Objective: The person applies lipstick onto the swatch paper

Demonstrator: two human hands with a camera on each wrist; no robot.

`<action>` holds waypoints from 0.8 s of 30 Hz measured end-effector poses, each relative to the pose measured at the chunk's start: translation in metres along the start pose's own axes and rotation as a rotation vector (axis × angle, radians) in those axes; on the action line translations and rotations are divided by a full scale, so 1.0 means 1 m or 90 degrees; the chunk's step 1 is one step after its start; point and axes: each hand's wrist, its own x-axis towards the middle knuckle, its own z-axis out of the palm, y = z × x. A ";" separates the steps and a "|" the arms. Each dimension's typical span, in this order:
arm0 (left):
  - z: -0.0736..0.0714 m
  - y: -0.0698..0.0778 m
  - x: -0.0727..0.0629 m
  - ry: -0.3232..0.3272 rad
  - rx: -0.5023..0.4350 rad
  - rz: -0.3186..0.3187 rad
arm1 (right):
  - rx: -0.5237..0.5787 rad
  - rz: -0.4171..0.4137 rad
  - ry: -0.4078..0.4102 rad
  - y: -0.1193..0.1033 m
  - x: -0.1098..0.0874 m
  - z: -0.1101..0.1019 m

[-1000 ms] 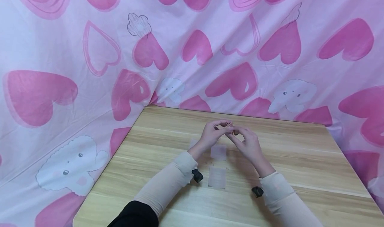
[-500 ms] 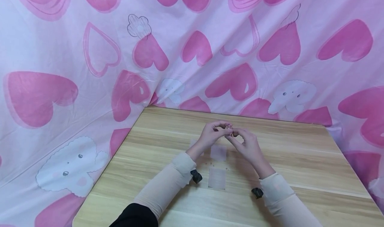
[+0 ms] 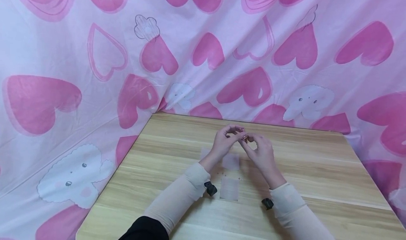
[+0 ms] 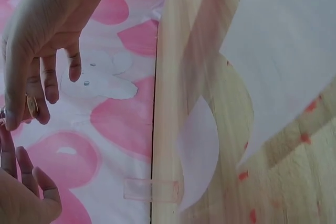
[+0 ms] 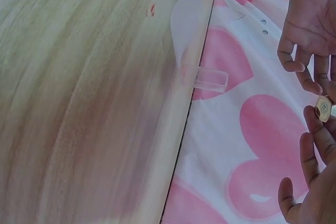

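Observation:
Above the table's far part, both hands meet on a small round brass-coloured piece with a patterned face and a shiny reddish part. My left hand pinches it from the left between thumb and fingers. From the other side my right hand grips it with thumb and forefinger. In the left wrist view, the brass rim shows among the fingers of the right hand, with the left hand below. Fingers cover much of the piece, so its full shape is hidden.
Thin pale sheets lie on the wooden table, their edges curling in the wrist views. Small red bits are scattered around them. A clear block or tube stands near the sheets. A heart-patterned cloth hangs behind.
Both hands stay together on the piece, turning it slightly; its visible reddish end shifts between the fingertips. My left fingers rise a little and the right wrist shifts slightly left.

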 end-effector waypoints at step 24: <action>0.003 0.003 -0.001 0.067 0.025 -0.024 | 0.005 0.016 0.000 -0.008 0.001 0.002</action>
